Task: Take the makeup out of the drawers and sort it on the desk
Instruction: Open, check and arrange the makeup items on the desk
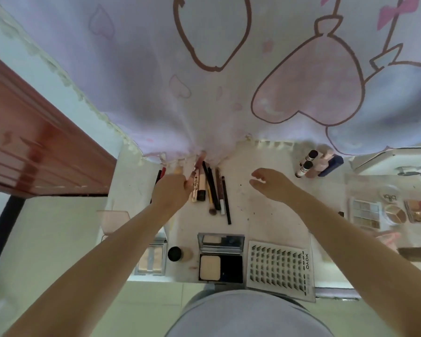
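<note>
On the white counter (272, 215), the left hand (171, 190) reaches to a row of slim makeup sticks, pencils and brushes (213, 188) lying side by side at the back, under the hem of a pale lilac curtain printed with pink hearts (229, 81). Its fingers meet a clear tube with a pinkish cap (195, 183) at the left of the row, but blur hides whether they grip it or only touch it. The right hand (271, 184) hovers above bare counter to the right of the row, fingers loosely curled and holding nothing. Beyond it stand two small white bottles with black caps (306, 164) beside a pinkish bottle and a dark blue box (331, 164). Near the front edge lie an open black powder compact with a mirror (220, 259), a small jar with a black lid (175, 253), and a clear tray of false lashes (278, 268). Eyeshadow palettes (366, 214) sit far right.
</note>
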